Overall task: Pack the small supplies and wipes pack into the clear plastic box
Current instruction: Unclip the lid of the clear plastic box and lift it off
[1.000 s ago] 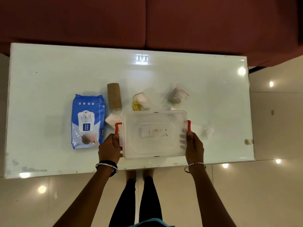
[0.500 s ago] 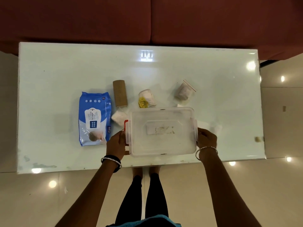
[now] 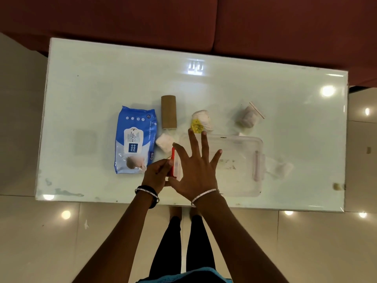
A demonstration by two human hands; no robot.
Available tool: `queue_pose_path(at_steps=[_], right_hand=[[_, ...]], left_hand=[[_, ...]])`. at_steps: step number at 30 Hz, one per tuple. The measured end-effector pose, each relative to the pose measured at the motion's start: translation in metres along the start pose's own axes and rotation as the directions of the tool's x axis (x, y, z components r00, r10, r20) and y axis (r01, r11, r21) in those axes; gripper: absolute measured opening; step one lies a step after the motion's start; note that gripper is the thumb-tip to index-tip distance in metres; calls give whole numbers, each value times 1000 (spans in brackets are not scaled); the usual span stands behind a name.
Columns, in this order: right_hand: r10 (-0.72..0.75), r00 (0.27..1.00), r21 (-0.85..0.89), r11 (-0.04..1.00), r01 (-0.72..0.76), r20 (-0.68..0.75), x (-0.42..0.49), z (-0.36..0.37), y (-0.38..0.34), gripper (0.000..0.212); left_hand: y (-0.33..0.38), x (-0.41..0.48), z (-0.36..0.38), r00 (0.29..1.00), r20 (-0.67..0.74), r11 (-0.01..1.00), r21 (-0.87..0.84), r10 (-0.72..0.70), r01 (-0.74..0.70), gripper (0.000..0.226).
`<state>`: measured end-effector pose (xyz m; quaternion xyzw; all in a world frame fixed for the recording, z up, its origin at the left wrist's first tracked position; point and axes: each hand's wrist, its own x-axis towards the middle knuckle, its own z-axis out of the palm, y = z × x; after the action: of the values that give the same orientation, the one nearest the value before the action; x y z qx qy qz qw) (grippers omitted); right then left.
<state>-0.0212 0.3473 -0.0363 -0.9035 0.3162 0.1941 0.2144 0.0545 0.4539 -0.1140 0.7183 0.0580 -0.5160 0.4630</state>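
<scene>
The clear plastic box (image 3: 236, 176) lies with its lid on near the table's front edge. My left hand (image 3: 155, 175) pinches the red latch (image 3: 173, 162) at the box's left end. My right hand (image 3: 195, 167) lies flat on the left part of the lid, fingers spread, holding nothing. The blue wipes pack (image 3: 135, 139) lies flat to the left of the box. Behind the box lie a cardboard roll (image 3: 168, 111), a white bundle with a yellow tag (image 3: 201, 121) and a small zip bag (image 3: 249, 116). Another white bundle (image 3: 164, 142) sits at the box's far left corner.
The white glass table (image 3: 91, 82) has a dark red sofa (image 3: 183, 21) along its far edge. A white wad (image 3: 282, 169) lies right of the box. A small object (image 3: 338, 186) sits at the table's front right corner. Tiled floor surrounds the table.
My right hand left the box's right end and crossed onto the lid, now spread flat. My left hand stayed at the left red latch. The right latch is no longer covered.
</scene>
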Motion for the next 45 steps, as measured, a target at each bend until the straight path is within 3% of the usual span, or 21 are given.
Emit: queue_pose_path(at_steps=[8,15,20,23,29,33,37,41,43,45], right_hand=[[66,998,-112,992,-64,7,9,1,-16,68],[62,997,-121,991,-55,54,18,-4,-17,82],[47,998,-103,994,-44,31,12,-13,-17,80],[31,999,-45,998,-32,-21,0,-31,-16,77],[-32,981,187,980,69,-191,-41,-89,5,75],[88,951,335,942,17,-297,-64,-123,27,56],[276,857,354,928,-120,-434,-83,-131,49,42],[438,687,379,891,-249,-579,-105,-137,89,44],[525,581,467,844,-263,-621,-120,-149,117,45],[679,464,671,710,-215,-569,-133,-164,152,48]], left_hand=[[-5,5,0,996,39,996,36,85,-86,34],[-4,6,4,982,21,960,210,187,-187,27],[-6,7,6,973,10,926,306,231,-223,22],[-4,7,6,968,-1,898,373,253,-234,21],[1,1,7,994,12,977,182,112,-113,21],[7,-5,10,996,-7,981,169,94,-91,26],[13,-10,13,999,-13,988,149,48,-46,28],[16,-11,13,1000,-21,987,161,9,-5,24],[18,-11,14,1000,-30,985,171,6,-1,25],[20,-11,16,999,-42,988,157,1,6,27]])
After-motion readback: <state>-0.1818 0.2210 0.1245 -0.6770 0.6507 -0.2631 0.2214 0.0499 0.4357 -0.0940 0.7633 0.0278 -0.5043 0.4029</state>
